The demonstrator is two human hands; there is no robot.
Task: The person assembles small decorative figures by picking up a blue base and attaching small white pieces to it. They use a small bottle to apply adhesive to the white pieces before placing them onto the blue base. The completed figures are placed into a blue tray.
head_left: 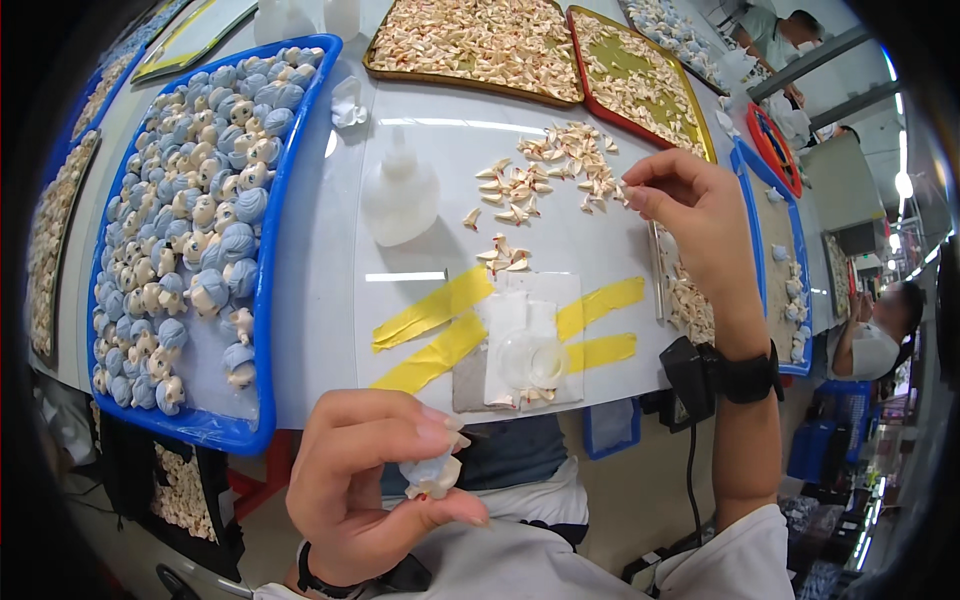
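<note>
Heads (208,290) sit in a tray (266,330) left of a bottle (402,200); tape (430,310) flanks a dish (540,362) near the table (330,250) front, loose pieces (520,180) behind it, two trays (622,62) farther back.

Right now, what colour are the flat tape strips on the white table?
Yellow tape strips; the head view shows them best.

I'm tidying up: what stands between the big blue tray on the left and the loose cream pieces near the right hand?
In the head view, a translucent white bottle stands between the blue tray and the loose cream pieces.

One held head (428,470) (blue-haired), four tape strips (432,310).
</note>
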